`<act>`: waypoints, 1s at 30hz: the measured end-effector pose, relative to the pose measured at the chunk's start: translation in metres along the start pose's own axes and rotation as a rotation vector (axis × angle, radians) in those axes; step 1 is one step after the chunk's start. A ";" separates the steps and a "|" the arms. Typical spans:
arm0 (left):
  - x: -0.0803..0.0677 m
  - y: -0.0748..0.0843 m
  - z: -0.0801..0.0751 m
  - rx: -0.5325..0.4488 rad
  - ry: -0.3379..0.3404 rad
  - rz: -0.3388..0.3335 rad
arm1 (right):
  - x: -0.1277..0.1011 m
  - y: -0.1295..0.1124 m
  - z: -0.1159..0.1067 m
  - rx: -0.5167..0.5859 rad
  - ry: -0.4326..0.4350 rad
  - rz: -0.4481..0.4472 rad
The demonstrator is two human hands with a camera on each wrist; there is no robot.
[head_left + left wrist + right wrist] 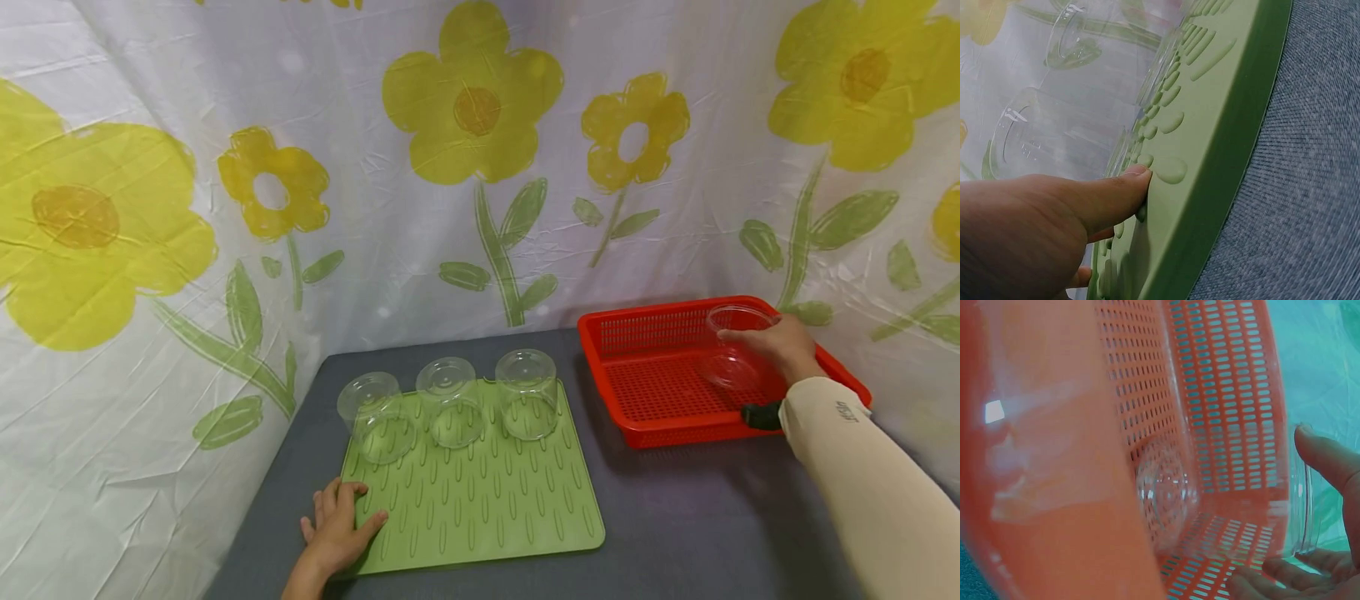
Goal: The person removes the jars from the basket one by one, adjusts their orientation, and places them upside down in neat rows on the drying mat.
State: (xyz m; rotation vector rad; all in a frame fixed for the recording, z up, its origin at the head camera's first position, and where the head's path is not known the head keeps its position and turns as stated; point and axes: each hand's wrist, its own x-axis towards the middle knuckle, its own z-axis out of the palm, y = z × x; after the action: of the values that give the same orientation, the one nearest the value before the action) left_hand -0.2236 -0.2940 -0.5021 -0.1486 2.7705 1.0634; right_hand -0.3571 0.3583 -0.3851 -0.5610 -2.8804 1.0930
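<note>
A right hand [780, 343] grips a clear jar [733, 357] inside the red basket [645, 429] on the grey desk [712, 517].

The jar stands mouth-up in the basket's far right corner, its long axis upright, the fingers curled round its rim from the right side. Well apart to the left, the left hand [337, 525] rests flat, fingers spread and relaxed, on the near left corner of a green ribbed mat [487, 508]; three jars [450, 400] stand upside down along the mat's far edge, just beyond that hand and untouched.
</note>
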 end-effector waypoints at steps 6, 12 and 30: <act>-0.002 -0.002 -0.002 -0.004 -0.005 -0.011 | -0.001 -0.001 0.001 0.084 0.002 0.001; -0.006 -0.003 -0.004 -0.005 -0.005 -0.002 | -0.003 -0.002 0.002 0.134 0.035 -0.041; -0.005 0.012 -0.007 0.029 0.129 0.082 | -0.024 -0.029 -0.008 0.181 -0.038 -0.172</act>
State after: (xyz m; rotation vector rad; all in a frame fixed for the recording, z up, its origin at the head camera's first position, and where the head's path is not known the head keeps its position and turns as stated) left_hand -0.2215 -0.2899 -0.4885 -0.1038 2.9296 1.0679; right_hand -0.3431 0.3353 -0.3580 -0.2819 -2.7572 1.3292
